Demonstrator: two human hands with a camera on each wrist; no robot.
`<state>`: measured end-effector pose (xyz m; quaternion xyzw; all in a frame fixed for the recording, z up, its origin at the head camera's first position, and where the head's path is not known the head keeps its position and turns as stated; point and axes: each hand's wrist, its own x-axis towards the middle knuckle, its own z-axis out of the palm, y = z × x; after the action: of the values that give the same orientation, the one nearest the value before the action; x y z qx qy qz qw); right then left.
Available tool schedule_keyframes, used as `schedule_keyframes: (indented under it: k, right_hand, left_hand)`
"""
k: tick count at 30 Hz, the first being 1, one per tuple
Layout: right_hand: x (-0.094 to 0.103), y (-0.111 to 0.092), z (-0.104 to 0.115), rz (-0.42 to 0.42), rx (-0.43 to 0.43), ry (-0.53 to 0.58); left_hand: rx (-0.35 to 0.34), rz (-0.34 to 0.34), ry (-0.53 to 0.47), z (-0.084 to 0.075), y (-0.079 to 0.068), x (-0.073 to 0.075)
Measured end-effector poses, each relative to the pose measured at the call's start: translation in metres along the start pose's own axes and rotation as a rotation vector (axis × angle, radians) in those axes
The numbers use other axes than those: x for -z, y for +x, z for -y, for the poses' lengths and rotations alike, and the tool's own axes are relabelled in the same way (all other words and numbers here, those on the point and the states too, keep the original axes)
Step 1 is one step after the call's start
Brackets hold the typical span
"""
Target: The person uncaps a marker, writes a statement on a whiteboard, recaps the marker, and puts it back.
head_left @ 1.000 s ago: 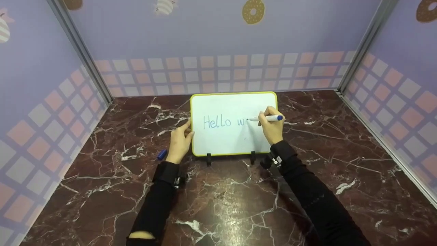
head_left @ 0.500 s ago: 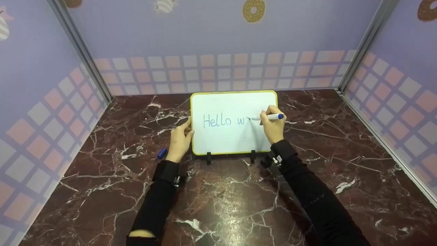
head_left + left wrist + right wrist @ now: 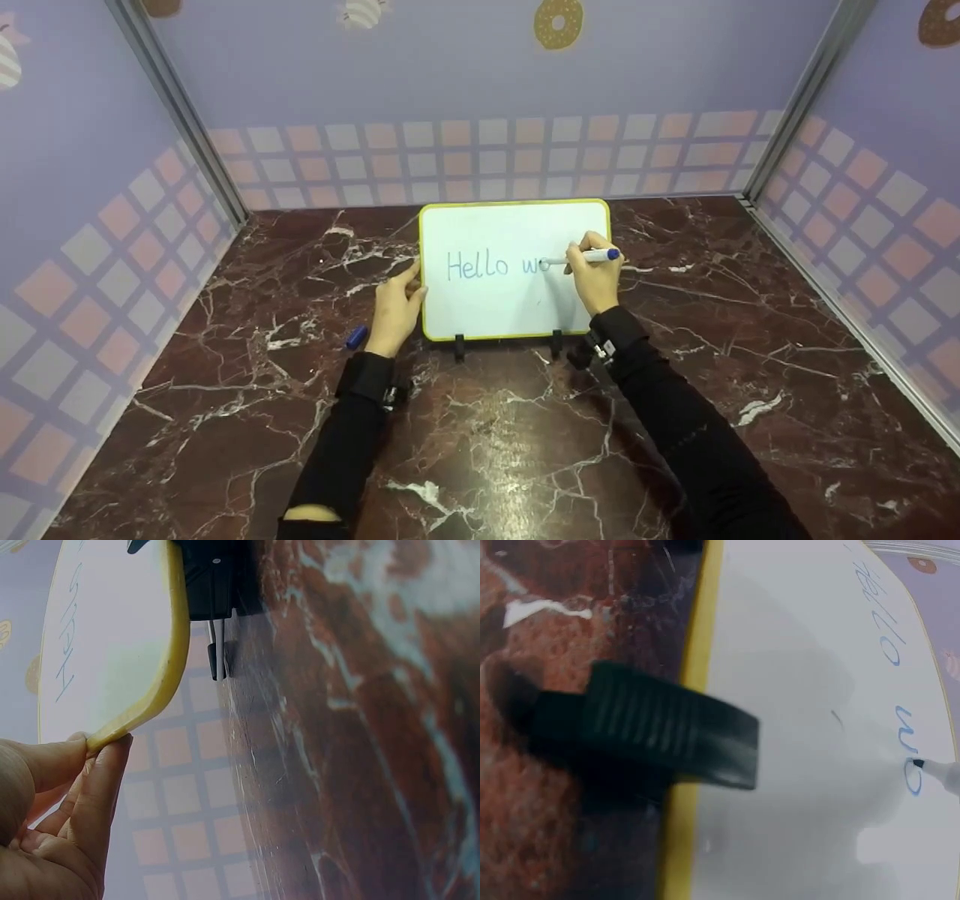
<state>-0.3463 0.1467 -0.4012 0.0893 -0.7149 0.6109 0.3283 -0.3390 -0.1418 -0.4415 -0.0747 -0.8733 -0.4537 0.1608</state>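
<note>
Head view: marker (image 3: pixel 598 256) pinched in the right grip (image 3: pixel 597 281), tip leftward at the whiteboard (image 3: pixel 487 309); left grip (image 3: pixel 394 311) pinching its left edge.

Lilac walls (image 3: pixel 465 75) left, far, right, pink-and-white checks (image 3: pixel 455 133) down low. Marbly dark-red tabletop (image 3: pixel 247 405), kinda glary near side.

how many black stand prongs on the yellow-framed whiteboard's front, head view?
2: left black prong and right black prong, both along the bottom of the yellow-framed rectangular whiteboard. Any behind it would be hidden.
</note>
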Motion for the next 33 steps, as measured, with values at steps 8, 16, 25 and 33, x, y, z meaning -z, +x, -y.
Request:
schedule_keyframes:
  k: [8,16,25,33]
  right_hand:
    - [0.009,0.002,0.003,-0.062,-0.038,0.071]
    - [0.015,0.003,-0.002,-0.053,-0.041,0.051]
    - [0.015,0.004,-0.002,-0.043,-0.015,0.066]
    - [0.02,0.003,0.001,-0.027,-0.016,-0.006]
  left_hand:
    - [-0.005,-0.006,-0.004,0.0,-0.001,0.0]
    - [0.002,0.002,0.013,0.0,0.0,0.0]
    - [-0.039,-0.013,0.0,0.0,0.0,0.0]
    - [-0.027,-0.008,0.004,-0.001,-0.001,0.001]
